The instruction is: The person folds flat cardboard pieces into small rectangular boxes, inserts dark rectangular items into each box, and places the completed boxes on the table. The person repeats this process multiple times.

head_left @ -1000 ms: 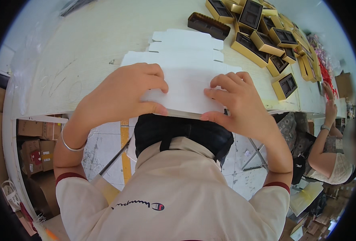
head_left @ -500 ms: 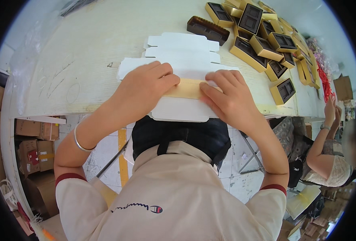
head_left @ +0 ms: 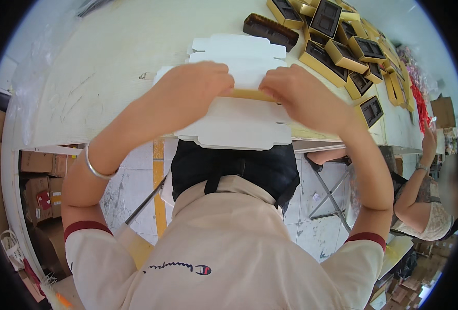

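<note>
A flat white die-cut cardboard box blank [head_left: 237,124] lies at the near edge of the pale table [head_left: 110,62], its near flap hanging over the edge. My left hand [head_left: 195,90] and my right hand [head_left: 296,95] press on its middle, fingers curled down along a fold where a gold-coloured strip [head_left: 249,94] shows between them. Both hands grip the blank. A second white blank [head_left: 237,49] lies flat just beyond.
Several gold boxes with dark inserts [head_left: 342,41] and a brown tray [head_left: 270,31] crowd the table's far right. Another person [head_left: 425,196] sits at the right. Cardboard cartons [head_left: 37,181] stand under the table on the left, on a tiled floor.
Both hands have slid farther up the blank toward its middle fold, and the near flap now hangs free over the table edge. The gold strip has come into view.
</note>
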Demonstrator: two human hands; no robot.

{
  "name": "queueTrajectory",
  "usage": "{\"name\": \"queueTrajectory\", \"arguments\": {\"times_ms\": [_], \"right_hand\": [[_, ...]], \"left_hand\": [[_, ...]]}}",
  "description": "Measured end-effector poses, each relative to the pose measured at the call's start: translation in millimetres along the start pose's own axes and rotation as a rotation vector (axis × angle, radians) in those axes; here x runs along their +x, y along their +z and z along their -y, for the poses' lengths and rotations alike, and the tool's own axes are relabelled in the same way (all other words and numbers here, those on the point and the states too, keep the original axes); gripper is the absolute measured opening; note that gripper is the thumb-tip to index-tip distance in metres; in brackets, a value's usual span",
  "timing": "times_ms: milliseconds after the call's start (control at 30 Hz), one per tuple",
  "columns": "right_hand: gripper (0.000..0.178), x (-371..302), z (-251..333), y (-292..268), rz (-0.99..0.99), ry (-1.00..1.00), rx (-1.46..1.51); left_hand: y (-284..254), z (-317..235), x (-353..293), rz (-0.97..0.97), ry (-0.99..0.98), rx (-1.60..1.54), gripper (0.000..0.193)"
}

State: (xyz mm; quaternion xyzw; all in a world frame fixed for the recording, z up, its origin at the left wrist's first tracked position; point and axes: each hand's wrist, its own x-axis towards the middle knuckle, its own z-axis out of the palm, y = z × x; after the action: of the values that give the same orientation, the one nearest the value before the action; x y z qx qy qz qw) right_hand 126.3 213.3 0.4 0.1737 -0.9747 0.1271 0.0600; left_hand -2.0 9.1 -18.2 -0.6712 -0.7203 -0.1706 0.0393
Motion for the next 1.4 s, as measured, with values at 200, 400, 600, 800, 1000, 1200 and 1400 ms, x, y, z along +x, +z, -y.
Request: {"name": "queueTrajectory", "arguments": {"times_ms": [200, 400, 600, 800, 1000, 1200, 1400], "right_hand": [[0.006, 10, 7, 3, 0.009, 0.146, 0.099], [0.012, 0, 13, -6, -0.281, 0.114, 0.047], [0.015, -6, 63, -12, -0.62, 0.148, -0.261], [0.047, -40, 87, -24, -0.597, -0.065, -0.241], [0.031, -75, 43, -22, -0.591, -0.177, -0.658], [0.012, -48, 32, -17, -0.237, 0.043, 0.0], [0.021, -21, -1, -10, -0.003, 0.394, 0.519]], "left_hand": [[2, 11, 15, 0.075, -0.081, 0.07, 0.004], [-27, -24, 7, -0.369, -0.073, 0.009, 0.021], [-15, -52, -11, -0.228, -0.313, -1.217, 0.064], [-32, -32, 12, -0.183, -0.496, -1.285, 0.05], [-64, 5, 22, 0.322, -0.672, -1.089, 0.047], [-45, 8, 64, 0.585, -0.374, -0.546, 0.041], [-40, -19, 37, -0.028, -0.043, 0.071, 0.042]]}}
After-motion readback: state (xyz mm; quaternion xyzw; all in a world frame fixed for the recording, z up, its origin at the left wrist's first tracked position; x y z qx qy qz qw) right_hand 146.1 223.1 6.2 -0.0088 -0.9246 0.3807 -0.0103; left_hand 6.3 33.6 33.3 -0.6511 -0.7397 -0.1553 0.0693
